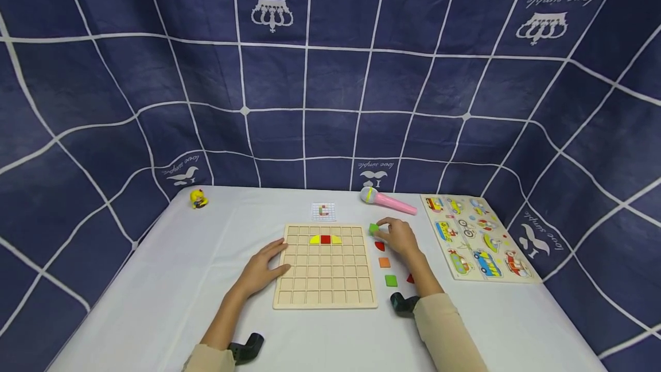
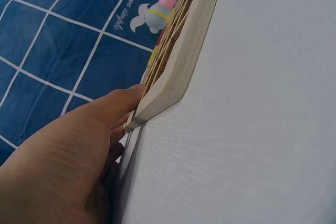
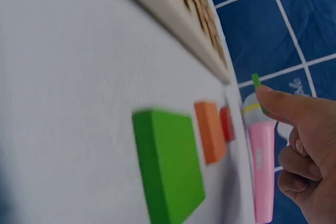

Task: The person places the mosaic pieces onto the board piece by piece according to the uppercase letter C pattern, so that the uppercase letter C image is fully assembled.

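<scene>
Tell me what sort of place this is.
Likely a play corner, perhaps set up for recording: a grid board and a picture puzzle lie out, with a blue cloth hung behind them.

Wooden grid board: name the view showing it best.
The head view: the wooden grid board shows nearly whole there, its squares countable. The left wrist view gives a slanted corner and side; the right wrist view, only a blurred edge and part of the grid.
</scene>
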Action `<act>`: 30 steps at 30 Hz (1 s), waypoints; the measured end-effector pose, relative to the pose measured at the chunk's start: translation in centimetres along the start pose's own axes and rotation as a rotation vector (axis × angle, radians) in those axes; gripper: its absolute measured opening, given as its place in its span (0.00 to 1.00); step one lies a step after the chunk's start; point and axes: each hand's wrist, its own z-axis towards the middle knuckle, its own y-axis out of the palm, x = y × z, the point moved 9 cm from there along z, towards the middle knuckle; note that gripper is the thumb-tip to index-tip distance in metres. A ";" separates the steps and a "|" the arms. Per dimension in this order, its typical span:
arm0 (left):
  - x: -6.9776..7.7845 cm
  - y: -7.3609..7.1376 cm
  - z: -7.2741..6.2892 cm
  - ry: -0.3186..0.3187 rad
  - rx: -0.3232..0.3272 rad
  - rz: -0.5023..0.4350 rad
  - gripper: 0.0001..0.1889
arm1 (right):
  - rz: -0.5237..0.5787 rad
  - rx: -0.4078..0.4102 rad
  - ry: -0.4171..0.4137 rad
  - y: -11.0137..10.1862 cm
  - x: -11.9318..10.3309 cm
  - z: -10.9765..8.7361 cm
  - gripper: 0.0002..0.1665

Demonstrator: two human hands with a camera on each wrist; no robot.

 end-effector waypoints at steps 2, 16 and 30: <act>0.0 0.0 0.0 -0.002 0.002 0.002 0.33 | 0.015 0.034 -0.049 -0.3 -1.2 -0.2 0.15; 0.1 -0.2 -0.1 0.010 -0.002 -0.008 0.32 | 0.081 0.073 -0.234 1.7 -9.4 -2.0 0.18; 0.1 -0.1 -0.1 0.015 -0.008 -0.019 0.32 | 0.073 -0.067 -0.276 7.7 -12.7 -3.1 0.17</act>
